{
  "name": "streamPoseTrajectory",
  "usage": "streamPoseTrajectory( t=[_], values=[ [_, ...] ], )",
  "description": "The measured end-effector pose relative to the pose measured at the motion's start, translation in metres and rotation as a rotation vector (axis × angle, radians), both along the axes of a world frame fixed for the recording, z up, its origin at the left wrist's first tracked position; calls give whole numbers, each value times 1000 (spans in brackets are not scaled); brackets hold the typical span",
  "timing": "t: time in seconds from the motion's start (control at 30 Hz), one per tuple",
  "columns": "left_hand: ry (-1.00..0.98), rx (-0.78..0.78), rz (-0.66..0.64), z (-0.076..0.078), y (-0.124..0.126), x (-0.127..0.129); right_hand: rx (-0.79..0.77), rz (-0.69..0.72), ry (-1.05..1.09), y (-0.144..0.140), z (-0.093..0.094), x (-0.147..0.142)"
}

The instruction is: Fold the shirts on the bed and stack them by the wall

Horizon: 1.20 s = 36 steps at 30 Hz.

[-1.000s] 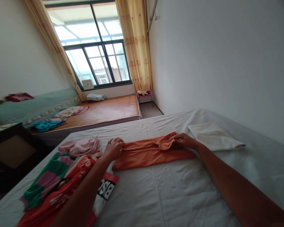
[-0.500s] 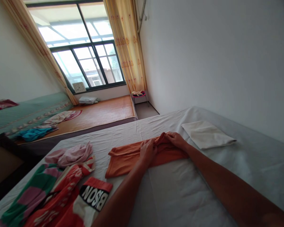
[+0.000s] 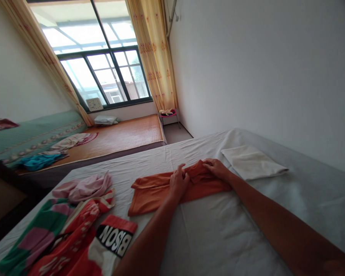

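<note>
A folded orange garment [image 3: 152,193] lies in a long strip on the pale sheet [image 3: 207,237]; whether it is a shirt cannot be made out. My left hand [image 3: 178,183] rests at its middle, thumb and fingers apart, the fingertips raised from the cloth. Farther right, my right hand [image 3: 215,168] pinches the bunched upper edge of the orange garment. Part of the cloth is hidden behind both hands. A folded white cloth [image 3: 253,163] lies flat just beyond my right hand.
At left on the sheet are a pink garment [image 3: 83,188], a green and pink garment [image 3: 43,237], and red clothing [image 3: 77,237] beside a piece lettered BISON [image 3: 116,235]. Behind is a lower bed with a brown mat [image 3: 126,132]. A white wall [image 3: 255,69] borders the right.
My left hand has loosened its hold on the orange garment, its fingers lifting and spreading. My right hand keeps gripping the upper edge. The view has shifted slightly.
</note>
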<state>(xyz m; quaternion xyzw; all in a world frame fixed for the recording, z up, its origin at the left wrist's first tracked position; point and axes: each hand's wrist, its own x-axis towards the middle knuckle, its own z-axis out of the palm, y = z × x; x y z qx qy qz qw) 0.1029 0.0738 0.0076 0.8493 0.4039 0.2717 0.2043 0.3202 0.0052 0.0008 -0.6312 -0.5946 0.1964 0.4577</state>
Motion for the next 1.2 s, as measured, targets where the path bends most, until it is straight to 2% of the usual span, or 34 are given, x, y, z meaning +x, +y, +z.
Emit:
streamPoseTrajectory(
  t=[0.1,0.2,0.27,0.33,0.4,0.47,0.53,0.6,0.73,0.83,0.93,1.07,1.13,1.2],
  values=[
    [71,-1,28,-1,-1,0,-41,-80,-178,1,-4,-1],
    [124,90,34,1,-5,-1,-133,-195,-309,0,-3,-3],
    [115,196,5,5,-9,-4,-96,-266,-402,-2,3,-8],
    [86,293,-97,9,-13,-5,28,-309,-501,-4,12,-16],
    [75,342,-233,10,-16,-6,117,-247,-582,-5,18,-28],
    [93,339,-310,6,-17,-6,125,-101,-637,-5,19,-40],
    [129,299,-305,-1,-16,-6,103,26,-687,-4,11,-49],
    [178,242,-274,-9,-14,-6,91,87,-728,-2,-3,-51],
    [234,167,-236,-19,-11,-8,69,123,-775,2,-26,-44],
    [265,118,-182,-20,-5,-15,39,107,-798,3,-32,-39],
    [347,67,-55,-13,15,-36,21,79,-814,3,-33,-38],
    [401,0,194,7,65,-92,27,67,-806,3,-34,-38],
    [401,-11,259,18,89,-124,38,73,-800,4,-35,-37],
    [411,-50,248,25,107,-152,41,67,-795,4,-36,-37]
  ],
)
